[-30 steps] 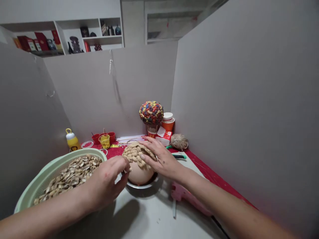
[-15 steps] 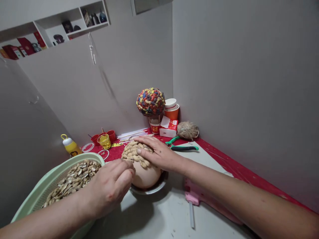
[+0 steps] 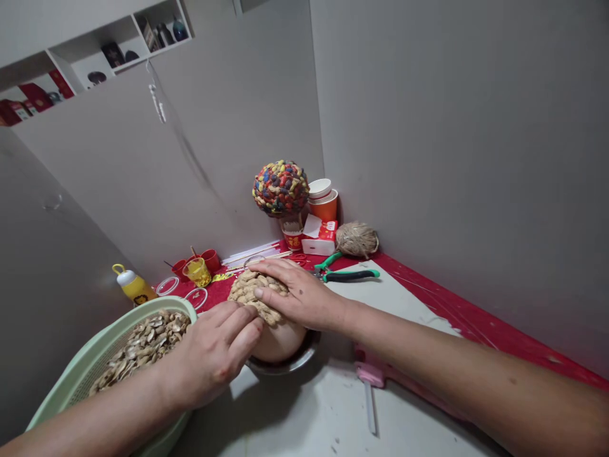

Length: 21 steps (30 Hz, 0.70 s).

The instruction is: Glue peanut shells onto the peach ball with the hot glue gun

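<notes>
A smooth, pale peach ball [image 3: 278, 343] sits in a metal bowl [image 3: 304, 362], its upper part covered with peanut shells [image 3: 247, 289]. My right hand [image 3: 292, 292] lies over the top of these shells, fingers stretched out and thumb apart, resting on the ball. Against the ball's left side, at the lower edge of the shells, my left hand [image 3: 223, 349] has its fingers pinched together. Its fingertips are partly hidden, and what they hold cannot be made out. Left of it stands a light green basket [image 3: 61, 368] of loose peanut shells [image 3: 143, 346].
A ball of coloured shells [image 3: 280, 188] stands on a cup at the back. Nearby are paper cups [image 3: 323, 206], twine [image 3: 356, 239] and green-handled pliers [image 3: 349, 275]. A pink glue gun [image 3: 371, 374] lies right, partly under my forearm. Paint cups [image 3: 197, 271] and a yellow bottle [image 3: 134, 285] stand back left.
My left fingers have moved slightly up and right, closer against the edge of the shells on the ball. My right hand stays on top. The whole view has shifted a little.
</notes>
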Tool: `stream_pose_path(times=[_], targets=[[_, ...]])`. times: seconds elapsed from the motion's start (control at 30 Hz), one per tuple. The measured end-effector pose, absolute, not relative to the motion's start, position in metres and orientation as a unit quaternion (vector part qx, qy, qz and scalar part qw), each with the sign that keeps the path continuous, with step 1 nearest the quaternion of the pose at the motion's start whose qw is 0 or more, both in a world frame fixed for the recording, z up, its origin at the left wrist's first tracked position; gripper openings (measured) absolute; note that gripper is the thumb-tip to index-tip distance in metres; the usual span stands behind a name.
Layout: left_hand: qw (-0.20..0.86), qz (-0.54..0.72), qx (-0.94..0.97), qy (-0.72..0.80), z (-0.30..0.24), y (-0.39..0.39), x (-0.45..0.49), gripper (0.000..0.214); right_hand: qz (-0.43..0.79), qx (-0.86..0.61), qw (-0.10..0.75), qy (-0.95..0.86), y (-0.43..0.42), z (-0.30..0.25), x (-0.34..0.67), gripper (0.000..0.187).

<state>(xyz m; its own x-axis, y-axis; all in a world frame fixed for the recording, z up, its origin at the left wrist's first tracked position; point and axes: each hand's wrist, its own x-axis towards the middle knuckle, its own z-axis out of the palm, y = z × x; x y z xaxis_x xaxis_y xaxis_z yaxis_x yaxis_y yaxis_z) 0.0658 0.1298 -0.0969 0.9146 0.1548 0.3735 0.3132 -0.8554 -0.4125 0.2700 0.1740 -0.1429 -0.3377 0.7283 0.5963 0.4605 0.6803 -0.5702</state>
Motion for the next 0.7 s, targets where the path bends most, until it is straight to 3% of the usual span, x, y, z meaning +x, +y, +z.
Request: stream_pose_path(times=[0.7], targets=[[0.237,-0.152,-0.955,-0.090,-0.0997,0.1332,0.0646,0.021,0.148,-0.366,0.441,-0.806,0.1686,-0.1414,0.2711,0.042]])
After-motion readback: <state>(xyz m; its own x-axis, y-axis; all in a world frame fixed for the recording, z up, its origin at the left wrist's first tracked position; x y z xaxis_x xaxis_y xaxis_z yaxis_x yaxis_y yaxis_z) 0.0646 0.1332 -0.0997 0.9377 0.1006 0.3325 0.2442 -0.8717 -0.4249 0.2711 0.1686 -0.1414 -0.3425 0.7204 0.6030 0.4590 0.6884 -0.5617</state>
